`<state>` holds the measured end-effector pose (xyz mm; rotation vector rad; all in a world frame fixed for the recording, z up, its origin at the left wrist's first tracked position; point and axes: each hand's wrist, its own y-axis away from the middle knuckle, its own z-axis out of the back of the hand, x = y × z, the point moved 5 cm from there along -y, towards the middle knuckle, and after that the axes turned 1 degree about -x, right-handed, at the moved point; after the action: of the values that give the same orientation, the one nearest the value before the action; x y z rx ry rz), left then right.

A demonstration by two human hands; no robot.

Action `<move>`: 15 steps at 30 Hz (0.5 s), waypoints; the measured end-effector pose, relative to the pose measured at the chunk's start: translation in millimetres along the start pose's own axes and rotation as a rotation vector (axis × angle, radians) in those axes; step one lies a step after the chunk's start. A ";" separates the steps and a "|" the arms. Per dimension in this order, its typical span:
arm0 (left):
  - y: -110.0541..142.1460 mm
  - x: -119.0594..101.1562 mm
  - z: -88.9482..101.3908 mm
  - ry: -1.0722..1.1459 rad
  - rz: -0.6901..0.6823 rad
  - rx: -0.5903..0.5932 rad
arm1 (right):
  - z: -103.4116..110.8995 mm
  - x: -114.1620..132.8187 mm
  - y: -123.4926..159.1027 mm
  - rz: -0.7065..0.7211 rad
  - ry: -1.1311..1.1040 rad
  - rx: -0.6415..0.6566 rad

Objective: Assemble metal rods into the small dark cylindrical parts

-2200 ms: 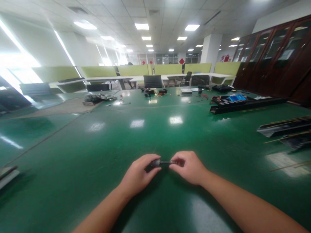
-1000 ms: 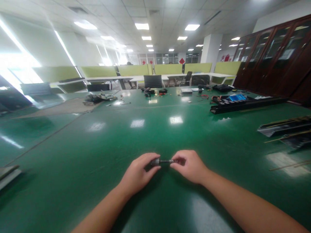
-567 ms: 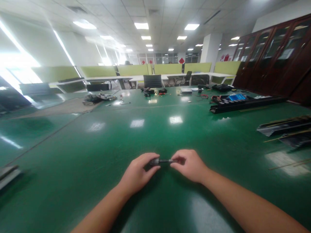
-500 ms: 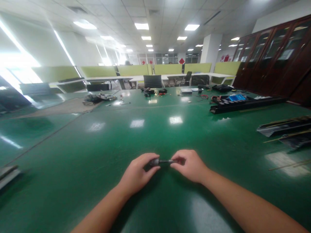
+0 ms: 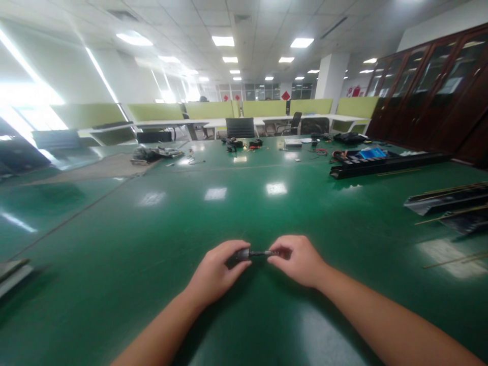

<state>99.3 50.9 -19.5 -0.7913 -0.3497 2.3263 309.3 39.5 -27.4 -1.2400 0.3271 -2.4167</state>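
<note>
Near the middle of the view, low over the green tabletop, my left hand (image 5: pixel 219 272) is closed around a short grey-black cylinder (image 5: pixel 243 254) between thumb and fingers. From the cylinder's right end runs a thin dark rod (image 5: pixel 260 253). My right hand (image 5: pixel 295 259) pinches the far end of that rod, thumb below and fingers above. Fingers cover both outer ends, so whether cylinder and rod are one piece or two I cannot tell. A narrow gap separates the two hands.
The green table (image 5: pixel 183 213) spreads all around. Black metal channels (image 5: pixel 446 195) with thin rods lie at right, behind them a long black tray (image 5: pixel 381 165) with a blue packet. Tools and parts (image 5: pixel 236 144) lie along the back. A grey bar (image 5: pixel 15 277) is at left.
</note>
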 end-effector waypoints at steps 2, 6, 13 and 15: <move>0.0 -0.4 0.4 0.000 -0.003 -0.004 | -0.2 0.0 0.6 0.003 -0.001 0.004; 0.3 -0.3 0.5 0.001 -0.004 -0.002 | -0.4 -0.5 1.1 0.005 0.004 0.001; 0.4 1.2 0.2 -0.009 0.009 -0.012 | 0.4 0.1 0.3 0.015 0.017 0.000; 0.6 1.1 0.3 -0.010 0.004 -0.015 | 1.0 0.3 0.4 0.020 0.020 -0.003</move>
<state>98.1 51.2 -19.9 -0.7877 -0.3706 2.3346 310.0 39.0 -26.8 -1.2086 0.3472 -2.4141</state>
